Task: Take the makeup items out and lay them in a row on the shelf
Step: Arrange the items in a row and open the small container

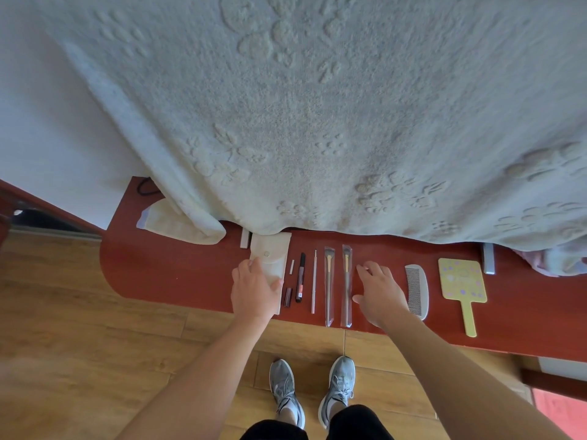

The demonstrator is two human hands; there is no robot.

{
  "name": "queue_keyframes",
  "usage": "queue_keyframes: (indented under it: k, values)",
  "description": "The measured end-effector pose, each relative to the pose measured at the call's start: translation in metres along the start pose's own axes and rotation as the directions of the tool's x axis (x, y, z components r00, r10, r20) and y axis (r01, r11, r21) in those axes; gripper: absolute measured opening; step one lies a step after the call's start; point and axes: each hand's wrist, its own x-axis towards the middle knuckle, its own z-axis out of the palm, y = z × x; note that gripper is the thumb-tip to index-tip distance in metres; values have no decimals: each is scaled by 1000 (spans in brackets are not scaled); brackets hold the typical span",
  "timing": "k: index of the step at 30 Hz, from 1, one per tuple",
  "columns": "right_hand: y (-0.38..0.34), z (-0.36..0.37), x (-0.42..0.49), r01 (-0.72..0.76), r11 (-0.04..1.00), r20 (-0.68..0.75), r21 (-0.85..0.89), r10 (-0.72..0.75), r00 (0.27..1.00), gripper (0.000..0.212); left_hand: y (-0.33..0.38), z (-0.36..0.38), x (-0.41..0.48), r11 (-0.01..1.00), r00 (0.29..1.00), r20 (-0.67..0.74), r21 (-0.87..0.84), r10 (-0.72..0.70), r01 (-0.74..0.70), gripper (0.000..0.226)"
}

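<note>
Your left hand (254,289) lies flat on the cream pouch (270,257), fingers spread and pressing it to the red shelf (178,268); whether anything is inside the pouch cannot be seen. Your right hand (379,292) hovers with its fingers released, grasping nothing, between the two sleeved brushes (337,285) and the white comb (416,290). Lined up along the shelf: a small dark tube (288,296), a black pen-like stick (300,277), a thin white stick (314,281), the brushes, the comb, a yellow hand mirror (462,281).

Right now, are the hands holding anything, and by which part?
The left hand rests on the lower end of the cream pouch, pressing rather than lifting it. The right hand is open and holds nothing.
</note>
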Motion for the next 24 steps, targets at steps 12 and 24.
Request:
queue_keyframes:
  k: [12,24]
  values:
    - [-1,0,0,-11,1000,-6,23,11,1000,71,0,-4,0,1000,1000,0,-5,12,-12,66]
    - [0,-3,-2,2,999,-10,35,-2,1000,71,-4,-14,-2,998,998,1,19,59,-59,66]
